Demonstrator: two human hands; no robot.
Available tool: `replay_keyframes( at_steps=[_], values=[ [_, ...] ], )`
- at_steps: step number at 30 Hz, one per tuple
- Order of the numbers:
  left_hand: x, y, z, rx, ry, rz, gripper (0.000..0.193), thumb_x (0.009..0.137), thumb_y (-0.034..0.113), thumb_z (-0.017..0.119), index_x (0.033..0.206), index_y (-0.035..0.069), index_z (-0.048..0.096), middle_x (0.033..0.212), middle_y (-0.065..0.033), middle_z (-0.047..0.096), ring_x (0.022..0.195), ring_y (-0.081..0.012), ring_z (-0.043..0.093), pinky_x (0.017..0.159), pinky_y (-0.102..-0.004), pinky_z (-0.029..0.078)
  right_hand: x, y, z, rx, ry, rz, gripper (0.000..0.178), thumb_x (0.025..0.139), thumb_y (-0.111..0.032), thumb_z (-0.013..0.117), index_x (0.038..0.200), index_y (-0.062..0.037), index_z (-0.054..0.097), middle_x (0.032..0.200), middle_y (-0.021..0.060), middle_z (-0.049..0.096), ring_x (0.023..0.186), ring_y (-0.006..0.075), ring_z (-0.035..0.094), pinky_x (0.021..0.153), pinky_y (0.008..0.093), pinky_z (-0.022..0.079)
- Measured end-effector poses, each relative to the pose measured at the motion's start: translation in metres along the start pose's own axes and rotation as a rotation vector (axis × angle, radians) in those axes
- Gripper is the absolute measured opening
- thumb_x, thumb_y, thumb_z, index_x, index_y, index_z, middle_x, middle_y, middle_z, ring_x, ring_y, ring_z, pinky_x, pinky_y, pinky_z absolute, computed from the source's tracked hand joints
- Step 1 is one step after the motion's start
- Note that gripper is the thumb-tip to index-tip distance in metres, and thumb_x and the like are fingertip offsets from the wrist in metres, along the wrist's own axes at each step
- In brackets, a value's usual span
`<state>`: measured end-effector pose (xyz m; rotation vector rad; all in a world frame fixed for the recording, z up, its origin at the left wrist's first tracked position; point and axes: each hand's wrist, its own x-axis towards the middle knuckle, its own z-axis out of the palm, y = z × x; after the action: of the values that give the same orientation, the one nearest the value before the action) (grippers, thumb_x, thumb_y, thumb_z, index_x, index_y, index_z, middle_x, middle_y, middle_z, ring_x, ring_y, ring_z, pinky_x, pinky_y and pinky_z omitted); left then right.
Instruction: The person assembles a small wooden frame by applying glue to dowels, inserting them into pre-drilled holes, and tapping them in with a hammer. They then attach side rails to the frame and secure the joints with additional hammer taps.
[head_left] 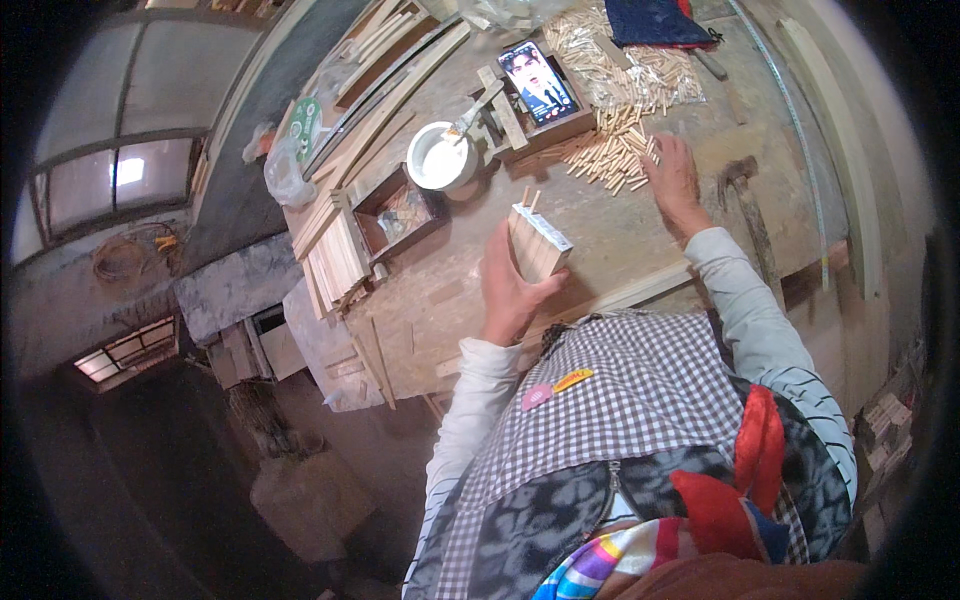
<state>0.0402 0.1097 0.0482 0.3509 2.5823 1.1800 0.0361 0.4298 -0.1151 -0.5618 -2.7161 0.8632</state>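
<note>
My left hand is wrapped round a small stack of pale wooden pieces, held above the bench. White glue coats the stack's upper edge, and two thin wooden dowels stick up from one end of it. At the right edge of a loose pile of short wooden dowels, my right hand has its fingers curled down, with the fingertips closed on a dowel. A white tub of glue stands left of the pile, a brush resting across its rim.
A lit phone leans on a wooden box behind the tub. Bagged dowels lie beyond the pile. A hammer and a tape measure are at right. Wooden strips and an open tray sit left.
</note>
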Motion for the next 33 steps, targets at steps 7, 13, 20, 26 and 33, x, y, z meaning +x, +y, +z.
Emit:
replay_keyframes(
  at_steps=[7, 13, 20, 26, 33],
  values=[
    [0.002, -0.009, 0.003, -0.012, 0.036, 0.093, 0.104, 0.060, 0.029, 0.092, 0.145, -0.002, 0.043, 0.130, -0.0215, 0.055, 0.122, -0.0399, 0.054, 0.107, -0.0460, 0.042, 0.006, 0.012, -0.003, 0.219, -0.175, 0.185, 0.017, 0.087, -0.012, 0.074, 0.099, -0.0040, 0.065, 0.086, 0.0159, 0.068, 0.082, 0.0336, 0.068, 0.075, 0.0446, 0.053],
    [-0.001, -0.012, -0.005, -0.095, 0.003, 0.105, 0.105, 0.060, 0.029, 0.092, 0.146, -0.003, 0.041, 0.132, -0.0209, 0.054, 0.124, -0.0381, 0.054, 0.108, -0.0446, 0.042, 0.010, 0.015, 0.013, -0.073, -0.161, 0.143, 0.018, 0.082, -0.013, 0.076, 0.092, -0.0045, 0.064, 0.081, 0.0137, 0.070, 0.076, 0.0277, 0.070, 0.069, 0.0388, 0.054],
    [-0.014, -0.030, -0.019, -0.158, -0.010, 0.039, 0.108, 0.062, 0.029, 0.091, 0.150, -0.003, 0.038, 0.142, -0.0211, 0.050, 0.133, -0.0354, 0.051, 0.114, -0.0416, 0.040, -0.007, -0.025, -0.010, 0.331, -0.193, 0.216, 0.020, 0.088, -0.017, 0.075, 0.103, -0.0045, 0.071, 0.085, 0.0095, 0.073, 0.079, 0.0202, 0.071, 0.072, 0.0373, 0.056],
    [-0.013, -0.033, -0.020, -0.210, 0.048, 0.133, 0.107, 0.062, 0.030, 0.092, 0.148, -0.003, 0.038, 0.135, -0.0211, 0.052, 0.127, -0.0359, 0.052, 0.110, -0.0428, 0.041, -0.037, -0.153, -0.053, 1.107, -0.433, 0.097, 0.015, 0.102, -0.018, 0.067, 0.102, -0.0039, 0.072, 0.086, -0.0015, 0.068, 0.077, 0.0069, 0.063, 0.067, 0.0233, 0.053],
    [-0.013, -0.034, -0.029, -0.159, 0.067, 0.227, 0.108, 0.060, 0.027, 0.092, 0.148, -0.001, 0.037, 0.132, -0.0203, 0.051, 0.123, -0.0377, 0.053, 0.107, -0.0444, 0.042, -0.047, -0.224, -0.077, 0.944, -0.376, -0.034, 0.017, 0.100, -0.020, 0.069, 0.099, -0.0033, 0.073, 0.082, -0.0036, 0.066, 0.072, 0.0049, 0.057, 0.063, 0.0222, 0.047]
  ],
)
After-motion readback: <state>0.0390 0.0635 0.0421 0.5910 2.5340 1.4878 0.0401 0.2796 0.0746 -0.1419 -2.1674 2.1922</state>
